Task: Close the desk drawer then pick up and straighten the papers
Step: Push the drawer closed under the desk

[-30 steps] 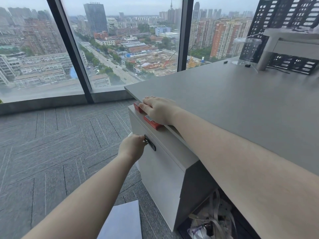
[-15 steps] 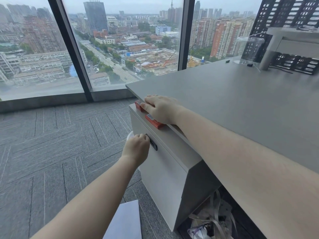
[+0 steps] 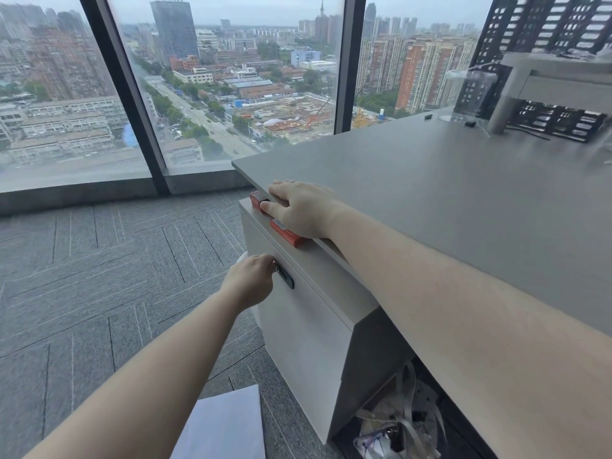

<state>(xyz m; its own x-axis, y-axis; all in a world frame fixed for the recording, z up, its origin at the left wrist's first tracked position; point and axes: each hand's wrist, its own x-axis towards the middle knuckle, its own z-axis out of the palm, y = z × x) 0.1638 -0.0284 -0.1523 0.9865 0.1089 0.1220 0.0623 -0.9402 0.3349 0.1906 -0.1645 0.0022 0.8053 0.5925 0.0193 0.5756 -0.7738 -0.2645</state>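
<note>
A white drawer unit (image 3: 298, 336) stands under the grey desk (image 3: 430, 180). Its top drawer has a black handle (image 3: 285, 275). My left hand (image 3: 253, 278) is closed around the near end of that handle. My right hand (image 3: 299, 207) lies flat on the desk's front edge, its fingers over a red box (image 3: 287, 234) that rests on top of the drawer unit. A white sheet of paper (image 3: 225, 425) lies on the carpet at the bottom of the view, partly behind my left forearm.
Grey carpet tiles cover the floor to the left, up to floor-height windows. A clear plastic cup (image 3: 470, 94) and a grey monitor stand (image 3: 506, 104) sit at the desk's far right. A bag with straps (image 3: 400, 429) fills the space under the desk.
My left hand stays on the drawer handle and has shifted slightly toward the cabinet. My right hand keeps its place on the red box.
</note>
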